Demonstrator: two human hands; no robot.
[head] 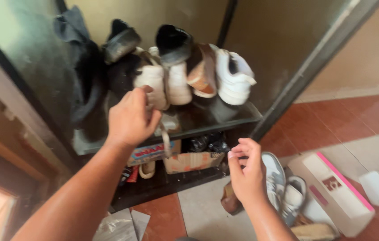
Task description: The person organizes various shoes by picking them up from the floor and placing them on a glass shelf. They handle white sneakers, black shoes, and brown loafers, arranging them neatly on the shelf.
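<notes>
Left hand [130, 118] clenches a white shoe [153, 87] on the shelf [238, 117] (more shoes just beside it). Right hand [245, 172] hangs below, fingers curled, grasping nothing.

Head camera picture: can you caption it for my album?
Left hand grips a white shoe on a crowded shelf.

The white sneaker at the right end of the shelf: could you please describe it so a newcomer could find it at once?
On the dark shelf, shoes lean in a row. The white sneaker stands last on the right, beyond the left hand, beside an orange-trimmed shoe. It alone is clean white.
</notes>
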